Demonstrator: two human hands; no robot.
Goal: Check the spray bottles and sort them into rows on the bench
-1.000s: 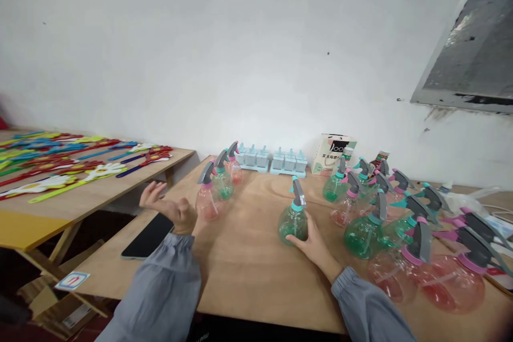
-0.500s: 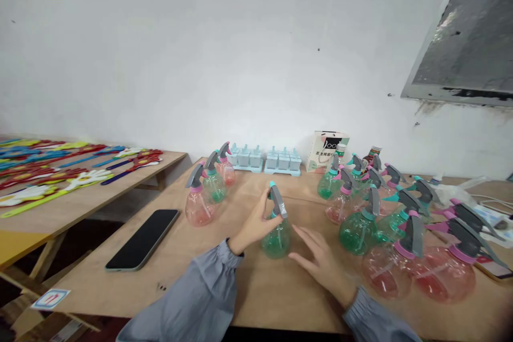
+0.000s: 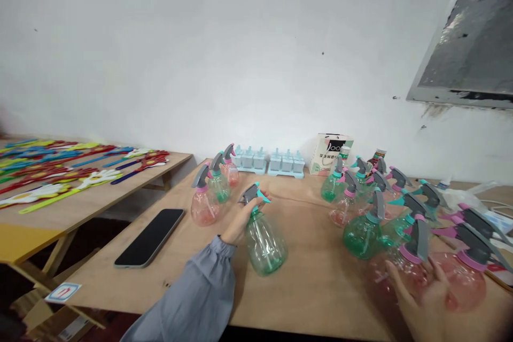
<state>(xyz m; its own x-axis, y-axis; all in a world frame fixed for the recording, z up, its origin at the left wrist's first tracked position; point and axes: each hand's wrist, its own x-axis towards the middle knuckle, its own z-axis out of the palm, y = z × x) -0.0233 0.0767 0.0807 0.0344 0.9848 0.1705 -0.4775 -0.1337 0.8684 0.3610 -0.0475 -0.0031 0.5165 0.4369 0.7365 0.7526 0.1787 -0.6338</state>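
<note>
My left hand is closed around the neck of a green spray bottle with a grey and teal trigger head, and holds it tilted above the wooden table. My right hand reaches low at the right, fingers spread, touching a pink spray bottle with a grey trigger. Grey sleeves cover both arms.
Several more green and pink spray bottles crowd the table's right side; three stand at the left. A black phone lies near the left edge. Blue ice-pop moulds and a small box sit by the wall. A side table carries coloured plastic clappers.
My left hand has taken the green bottle by its neck, lifted and tilted it leftward. My right hand left that bottle and moved right to a pink one.
</note>
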